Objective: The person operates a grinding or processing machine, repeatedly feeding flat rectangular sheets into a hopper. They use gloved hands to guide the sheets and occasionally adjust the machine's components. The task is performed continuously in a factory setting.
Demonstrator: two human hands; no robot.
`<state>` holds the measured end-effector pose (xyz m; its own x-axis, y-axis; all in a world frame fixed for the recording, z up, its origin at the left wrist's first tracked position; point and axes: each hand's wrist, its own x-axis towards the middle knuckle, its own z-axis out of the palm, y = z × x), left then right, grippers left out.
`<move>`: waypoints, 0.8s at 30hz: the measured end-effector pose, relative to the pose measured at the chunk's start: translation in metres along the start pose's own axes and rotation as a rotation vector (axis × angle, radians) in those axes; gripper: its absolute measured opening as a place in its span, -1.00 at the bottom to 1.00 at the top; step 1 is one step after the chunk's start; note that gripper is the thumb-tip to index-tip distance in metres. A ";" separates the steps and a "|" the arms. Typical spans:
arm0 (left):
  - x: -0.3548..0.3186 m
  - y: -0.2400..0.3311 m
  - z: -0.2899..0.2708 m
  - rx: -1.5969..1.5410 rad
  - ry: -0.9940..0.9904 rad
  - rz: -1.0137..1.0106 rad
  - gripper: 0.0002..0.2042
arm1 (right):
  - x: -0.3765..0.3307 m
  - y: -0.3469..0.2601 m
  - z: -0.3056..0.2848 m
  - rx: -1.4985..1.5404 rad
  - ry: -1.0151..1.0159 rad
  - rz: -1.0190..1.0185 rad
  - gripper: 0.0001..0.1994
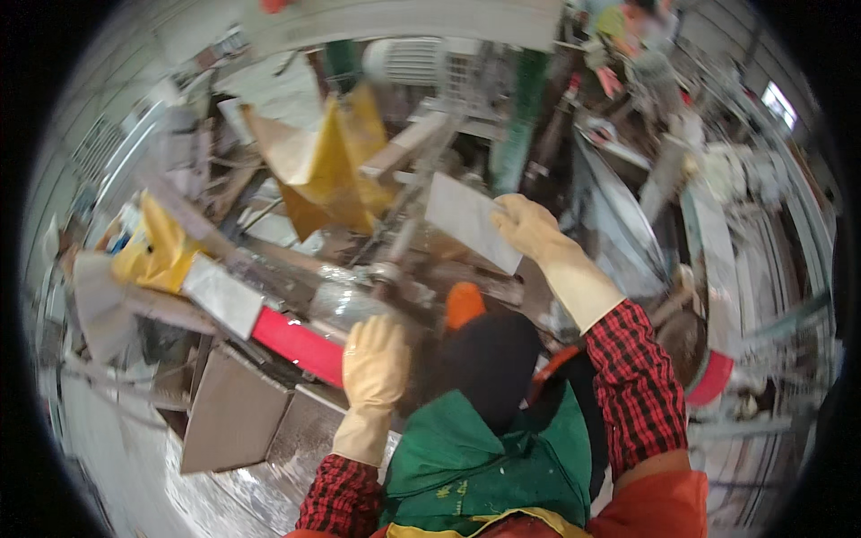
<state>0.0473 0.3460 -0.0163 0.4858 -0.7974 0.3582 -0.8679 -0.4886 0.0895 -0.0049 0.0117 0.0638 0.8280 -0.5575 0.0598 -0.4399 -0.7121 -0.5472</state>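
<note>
Blocked just ahead of the left hand by clear plastic, and along its left side by a red rail running into a white strip. Hemmed in around the right hand by the pale panel in its grip and a grey sheet near its right, with a green post beyond. Passable over the low debris between both, short of the upright folds of the yellow sheet.

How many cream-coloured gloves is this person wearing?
2: the left glove, by the right end of the red strip; the right glove, at the right edge of the pale board.
</note>
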 end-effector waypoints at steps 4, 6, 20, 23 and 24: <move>0.003 0.015 0.000 -0.032 0.007 0.022 -0.63 | -0.047 0.129 -0.005 0.385 0.261 0.198 -0.64; -0.002 0.017 0.007 0.007 0.031 0.062 -0.61 | -0.080 0.164 -0.017 0.546 0.412 0.300 -0.65; 0.043 -0.125 -0.004 0.027 0.025 -0.213 -0.70 | -0.135 0.256 0.033 1.324 1.058 0.849 -0.63; 0.036 -0.130 0.019 0.128 -0.234 -0.489 -0.66 | -0.142 0.280 0.047 1.046 0.945 0.668 -0.64; 0.037 -0.131 0.021 0.098 -0.195 -0.476 -0.66 | -0.144 0.275 0.044 0.976 0.900 0.601 -0.64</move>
<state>0.1812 0.3725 -0.0345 0.8424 -0.5256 0.1186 -0.5373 -0.8363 0.1097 -0.2294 -0.0851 -0.1317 -0.0465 -0.9952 -0.0865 0.0752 0.0828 -0.9937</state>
